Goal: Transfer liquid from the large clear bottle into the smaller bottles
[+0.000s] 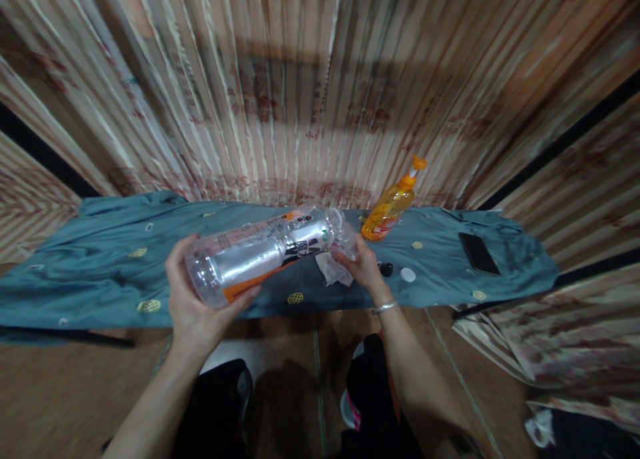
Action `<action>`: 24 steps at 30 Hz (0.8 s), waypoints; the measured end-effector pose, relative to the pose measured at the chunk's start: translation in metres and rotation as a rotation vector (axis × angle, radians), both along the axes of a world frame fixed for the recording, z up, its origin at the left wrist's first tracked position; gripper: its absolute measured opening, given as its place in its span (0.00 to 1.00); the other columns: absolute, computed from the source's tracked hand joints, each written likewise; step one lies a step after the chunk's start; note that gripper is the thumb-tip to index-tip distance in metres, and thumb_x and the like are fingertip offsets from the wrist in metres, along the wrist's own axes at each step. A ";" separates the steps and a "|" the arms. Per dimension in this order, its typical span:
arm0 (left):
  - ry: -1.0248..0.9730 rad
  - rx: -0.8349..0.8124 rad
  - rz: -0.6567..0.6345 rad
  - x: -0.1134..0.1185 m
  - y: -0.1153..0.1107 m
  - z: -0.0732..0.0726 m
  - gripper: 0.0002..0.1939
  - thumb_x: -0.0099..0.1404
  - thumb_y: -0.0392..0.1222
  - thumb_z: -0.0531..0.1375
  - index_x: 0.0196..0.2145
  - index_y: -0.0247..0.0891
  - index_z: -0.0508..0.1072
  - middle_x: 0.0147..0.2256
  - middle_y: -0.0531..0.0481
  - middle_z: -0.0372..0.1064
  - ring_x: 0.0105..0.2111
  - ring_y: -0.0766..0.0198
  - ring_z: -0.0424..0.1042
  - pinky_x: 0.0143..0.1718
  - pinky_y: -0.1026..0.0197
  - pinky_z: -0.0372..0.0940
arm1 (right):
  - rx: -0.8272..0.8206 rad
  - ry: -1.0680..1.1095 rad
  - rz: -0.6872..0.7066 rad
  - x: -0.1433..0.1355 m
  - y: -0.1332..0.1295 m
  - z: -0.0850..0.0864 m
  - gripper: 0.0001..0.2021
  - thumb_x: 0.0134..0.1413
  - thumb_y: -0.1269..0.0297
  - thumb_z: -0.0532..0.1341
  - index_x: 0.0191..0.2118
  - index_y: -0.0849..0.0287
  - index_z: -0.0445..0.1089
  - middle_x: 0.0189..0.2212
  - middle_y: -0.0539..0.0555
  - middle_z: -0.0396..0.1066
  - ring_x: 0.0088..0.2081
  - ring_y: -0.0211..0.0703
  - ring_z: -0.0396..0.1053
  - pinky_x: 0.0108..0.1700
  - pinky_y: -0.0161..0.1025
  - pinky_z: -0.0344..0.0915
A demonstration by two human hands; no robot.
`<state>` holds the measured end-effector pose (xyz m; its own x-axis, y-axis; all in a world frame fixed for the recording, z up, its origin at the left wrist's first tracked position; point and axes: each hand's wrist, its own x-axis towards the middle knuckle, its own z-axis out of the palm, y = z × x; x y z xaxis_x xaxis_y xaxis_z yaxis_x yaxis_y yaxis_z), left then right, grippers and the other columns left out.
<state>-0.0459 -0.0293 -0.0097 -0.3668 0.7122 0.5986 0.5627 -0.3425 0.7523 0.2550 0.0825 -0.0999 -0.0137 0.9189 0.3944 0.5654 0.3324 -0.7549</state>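
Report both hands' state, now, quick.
Left hand: closed around the silver-labelled bottle, near its base.
Right hand: closed on something clear at that bottle's other end; exactly what cannot be told.

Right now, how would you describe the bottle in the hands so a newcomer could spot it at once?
Start at the long blue-green cloth. Above it, the left hand grips the base end of a large clear bottle, with the right hand at its neck end. Its silver-and-orange label sets it apart from the amber pump bottle on the cloth.
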 end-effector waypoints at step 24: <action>0.030 0.046 0.002 0.000 0.002 -0.002 0.53 0.40 0.61 0.75 0.61 0.45 0.63 0.55 0.43 0.66 0.53 0.45 0.70 0.59 0.38 0.67 | -0.001 0.012 -0.002 0.000 0.000 0.000 0.26 0.49 0.59 0.70 0.54 0.57 0.67 0.45 0.56 0.78 0.43 0.52 0.77 0.45 0.44 0.73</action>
<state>-0.0460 -0.0274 -0.0113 -0.3495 0.6834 0.6410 0.5850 -0.3752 0.7190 0.2552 0.0828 -0.0999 -0.0073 0.9191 0.3940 0.5573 0.3309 -0.7615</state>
